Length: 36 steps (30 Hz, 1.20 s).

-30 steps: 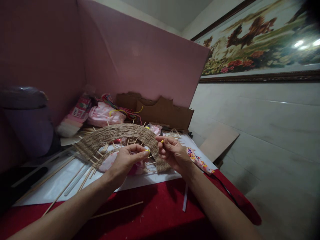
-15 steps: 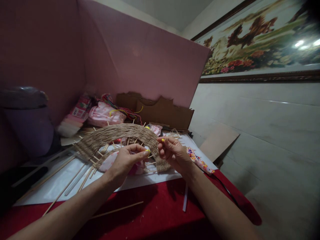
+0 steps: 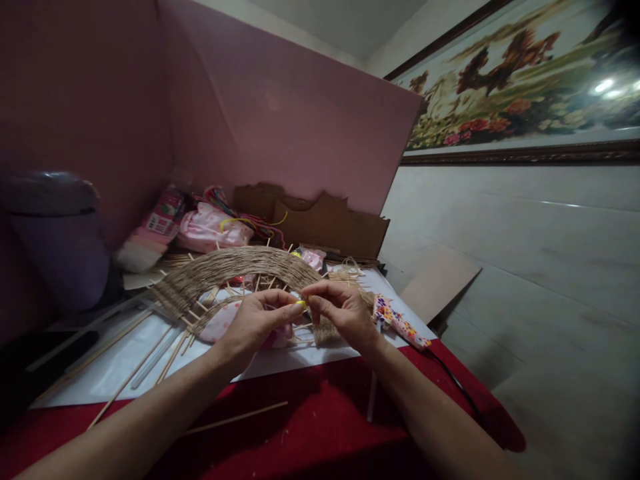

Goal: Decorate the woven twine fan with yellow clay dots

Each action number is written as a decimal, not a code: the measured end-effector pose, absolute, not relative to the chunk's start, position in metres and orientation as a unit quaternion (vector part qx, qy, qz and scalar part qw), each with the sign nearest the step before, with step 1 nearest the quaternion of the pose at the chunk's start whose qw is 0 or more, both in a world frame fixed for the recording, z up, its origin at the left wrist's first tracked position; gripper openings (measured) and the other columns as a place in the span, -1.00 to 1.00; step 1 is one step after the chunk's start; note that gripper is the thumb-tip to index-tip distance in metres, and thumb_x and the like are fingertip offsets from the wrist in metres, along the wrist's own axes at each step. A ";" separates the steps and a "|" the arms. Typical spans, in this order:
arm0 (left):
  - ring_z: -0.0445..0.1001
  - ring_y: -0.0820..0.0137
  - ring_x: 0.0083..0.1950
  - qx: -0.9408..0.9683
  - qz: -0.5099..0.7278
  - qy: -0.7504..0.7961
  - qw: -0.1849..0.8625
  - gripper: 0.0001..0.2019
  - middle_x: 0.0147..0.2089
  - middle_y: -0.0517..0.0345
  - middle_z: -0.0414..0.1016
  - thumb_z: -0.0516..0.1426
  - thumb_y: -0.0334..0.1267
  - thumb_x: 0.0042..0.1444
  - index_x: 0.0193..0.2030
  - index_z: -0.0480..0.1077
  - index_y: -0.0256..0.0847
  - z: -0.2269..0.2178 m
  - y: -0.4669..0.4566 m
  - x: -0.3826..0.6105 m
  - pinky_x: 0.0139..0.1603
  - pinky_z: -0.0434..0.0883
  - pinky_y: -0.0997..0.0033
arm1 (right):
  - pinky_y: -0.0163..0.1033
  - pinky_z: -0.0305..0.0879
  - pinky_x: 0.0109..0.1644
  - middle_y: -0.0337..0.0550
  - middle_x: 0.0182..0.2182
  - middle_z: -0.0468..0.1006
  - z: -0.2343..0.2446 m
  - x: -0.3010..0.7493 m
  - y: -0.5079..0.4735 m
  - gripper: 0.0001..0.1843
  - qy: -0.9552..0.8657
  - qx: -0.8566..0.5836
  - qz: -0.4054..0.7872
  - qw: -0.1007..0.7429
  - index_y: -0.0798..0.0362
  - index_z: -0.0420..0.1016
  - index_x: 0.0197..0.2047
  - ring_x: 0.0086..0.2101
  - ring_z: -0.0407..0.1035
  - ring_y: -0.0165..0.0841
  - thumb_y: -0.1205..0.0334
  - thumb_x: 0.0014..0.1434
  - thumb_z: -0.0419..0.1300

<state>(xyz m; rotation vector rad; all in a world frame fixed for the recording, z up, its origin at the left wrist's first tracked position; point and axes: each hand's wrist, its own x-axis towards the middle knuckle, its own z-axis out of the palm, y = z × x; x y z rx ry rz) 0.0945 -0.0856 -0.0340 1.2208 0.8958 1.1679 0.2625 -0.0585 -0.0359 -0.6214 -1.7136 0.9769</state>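
My left hand (image 3: 250, 327) pinches a small yellow piece (image 3: 301, 303) between thumb and forefinger. My right hand (image 3: 350, 317) is closed in a pinch against the same spot, its fingertips meeting those of the left. Whether the yellow is one piece or two pressed together I cannot tell. Just behind both hands lies an arched piece of woven brown cord (image 3: 240, 261), with thin wooden sticks poking out of its edges. My right hand hides part of its right end. Pink and white cloth (image 3: 220, 323) shows beneath the arch.
A flower-patterned tool (image 3: 400, 323) with a black cord lies right of my hands. Wooden sticks and a clear rod (image 3: 155, 360) rest at left on white sheeting over red cloth (image 3: 320, 413). Behind are a pink bundle (image 3: 215, 228), torn cardboard (image 3: 325, 220) and a purple bin (image 3: 60, 247).
My right hand has moved left and slightly down, bringing its small yellow piece to the one in my left hand. The left hand has barely shifted.
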 end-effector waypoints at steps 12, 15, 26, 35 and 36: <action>0.40 0.48 -0.45 0.654 0.531 0.371 0.391 -0.83 -0.42 0.12 0.55 0.22 -0.23 -0.05 -0.34 0.53 -0.28 -0.042 -0.083 0.098 -0.48 0.31 0.55 | -0.34 0.33 -0.44 -0.21 -0.47 0.47 -0.046 0.262 -0.058 -0.88 -0.745 -0.297 0.284 0.525 0.07 0.49 -0.25 -0.50 0.36 -0.45 0.29 0.10 0.20; 0.39 0.48 -0.47 0.670 0.529 0.375 0.362 -0.81 -0.44 0.11 0.54 0.20 -0.23 -0.02 -0.31 0.52 -0.30 -0.042 -0.084 0.098 -0.50 0.30 0.54 | -0.34 0.30 -0.46 -0.23 -0.53 0.46 -0.047 0.261 -0.058 -0.95 -0.745 -0.303 0.264 0.533 0.08 0.50 -0.36 -0.53 0.34 -0.46 0.33 0.09 0.20; 0.44 0.42 -0.39 0.711 0.516 0.389 0.276 -0.82 -0.39 0.07 0.54 0.16 -0.23 0.04 -0.30 0.51 -0.30 -0.048 -0.082 0.094 -0.40 0.34 0.46 | -0.27 0.29 -0.28 -0.13 -0.38 0.49 -0.039 0.263 -0.064 -0.87 -0.823 -0.290 0.128 0.472 0.08 0.51 -0.24 -0.35 0.37 -0.38 0.34 0.14 0.16; 0.42 0.45 -0.43 0.684 0.533 0.379 0.323 -0.85 -0.44 0.11 0.52 0.20 -0.25 -0.03 -0.35 0.51 -0.28 -0.045 -0.082 0.096 -0.44 0.34 0.50 | -0.31 0.30 -0.40 -0.17 -0.47 0.49 -0.044 0.258 -0.063 -0.90 -0.776 -0.329 0.200 0.499 0.11 0.50 -0.34 -0.46 0.36 -0.41 0.35 0.04 0.17; 0.42 0.45 -0.43 0.671 0.538 0.373 0.349 -0.85 -0.43 0.12 0.53 0.21 -0.25 -0.04 -0.35 0.51 -0.28 -0.044 -0.082 0.097 -0.45 0.34 0.52 | -0.32 0.29 -0.45 -0.20 -0.52 0.48 -0.045 0.257 -0.062 -0.92 -0.747 -0.339 0.247 0.517 0.10 0.49 -0.36 -0.51 0.34 -0.43 0.33 0.03 0.17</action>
